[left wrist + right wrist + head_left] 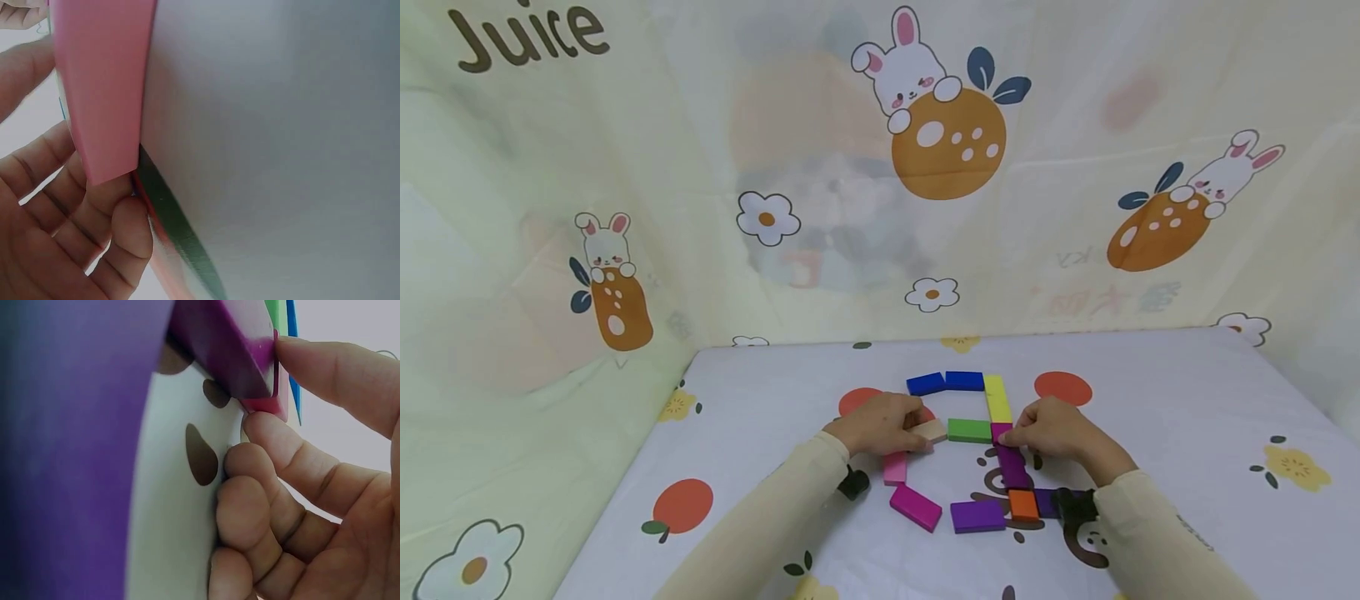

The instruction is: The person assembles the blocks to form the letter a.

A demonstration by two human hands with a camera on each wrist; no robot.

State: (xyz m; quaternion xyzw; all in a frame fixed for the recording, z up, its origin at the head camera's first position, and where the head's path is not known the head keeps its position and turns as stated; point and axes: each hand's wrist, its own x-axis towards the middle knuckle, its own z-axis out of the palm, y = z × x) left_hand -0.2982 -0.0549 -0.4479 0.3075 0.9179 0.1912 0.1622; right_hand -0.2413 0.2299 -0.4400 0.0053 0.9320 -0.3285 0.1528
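Note:
My left hand pinches a pale beige block between thumb and fingers, just left of a green block. In the left wrist view a pink block covers part of that hand, and the beige block cannot be made out. With thumb and index finger my right hand grips a small magenta block at the green block's right end. A dark purple block adjoins it below, and a yellow block lies above it.
Two blue blocks lie at the back. Nearer me are a dark pink block, a violet block, an orange block and another purple block. A patterned cloth covers the table, and a printed curtain hangs behind.

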